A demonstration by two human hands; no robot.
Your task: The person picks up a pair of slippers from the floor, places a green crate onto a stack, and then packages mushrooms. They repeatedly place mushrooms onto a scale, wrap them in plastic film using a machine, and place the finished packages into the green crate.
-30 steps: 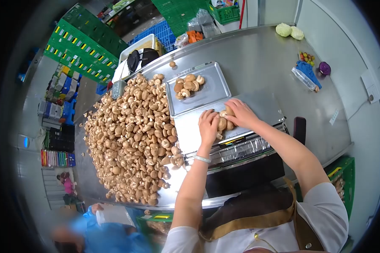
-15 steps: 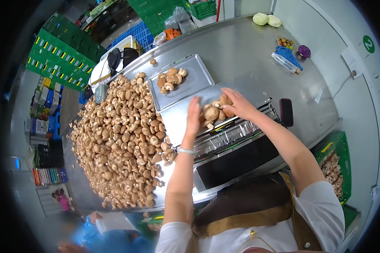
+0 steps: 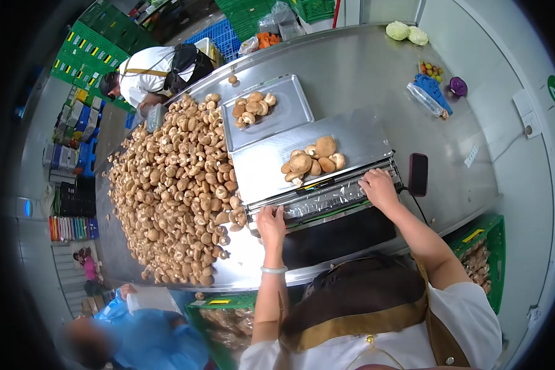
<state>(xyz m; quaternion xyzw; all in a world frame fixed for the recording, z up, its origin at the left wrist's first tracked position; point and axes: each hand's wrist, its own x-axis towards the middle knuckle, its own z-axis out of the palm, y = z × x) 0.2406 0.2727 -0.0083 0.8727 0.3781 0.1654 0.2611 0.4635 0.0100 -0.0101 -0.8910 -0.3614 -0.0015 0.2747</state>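
A group of brown shiitake mushrooms [image 3: 314, 161] lies on the flat metal plate [image 3: 259, 176] of a film wrapping machine. Along the plate's near side runs a strip of clear plastic film [image 3: 327, 198]. My left hand [image 3: 270, 225] is at the left end of this strip, fingers bent and closed at its edge. At the right end, my right hand [image 3: 379, 188] has its fingers curled over the film's edge. Beyond the plate, a metal tray [image 3: 290, 117] holds several more shiitake [image 3: 253, 109].
A large shiitake heap [image 3: 172, 191] covers the table's left side. Right of the machine lies a phone [image 3: 418, 174]. Green crates [image 3: 499, 246] stand below the table. One person [image 3: 148, 74] bends at the far edge; another in blue [image 3: 148, 333] is at lower left.
Both hands have left the mushrooms on the plate and come back to the film's two ends. The view has shifted slightly, and the person at the far edge now shows more fully.
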